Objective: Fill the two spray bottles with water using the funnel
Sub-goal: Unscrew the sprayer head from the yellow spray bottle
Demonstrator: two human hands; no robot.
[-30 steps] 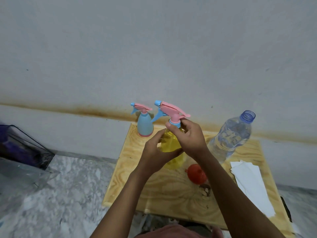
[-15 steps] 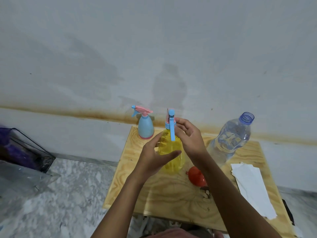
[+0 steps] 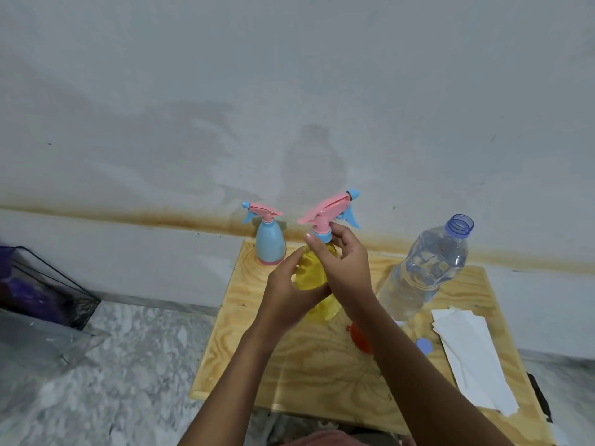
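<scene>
**Step: unscrewing the yellow bottle's trigger head**

Head view. Left hand (image 3: 286, 291) grips the translucent yellow plastic spray bottle (image 3: 314, 278). Right hand (image 3: 344, 268) pinches the collar under its pink trigger head (image 3: 328, 210). Advice: steady the body, turn the collar only. Yellow bottle's fill: cannot tell.

From it:
- 3 o'clock: uncapped clear plastic water bottle (image 3: 421, 272), holds water.
- 5 o'clock: orange funnel (image 3: 362, 339).
- 11 o'clock: opaque blue spray bottle (image 3: 270, 243), head on.

Soft, even light; wide-angle edge distortion.

The left hand (image 3: 289, 296) and right hand (image 3: 346, 268) are bare — pinkish garment (image 3: 325, 441) below.
</scene>
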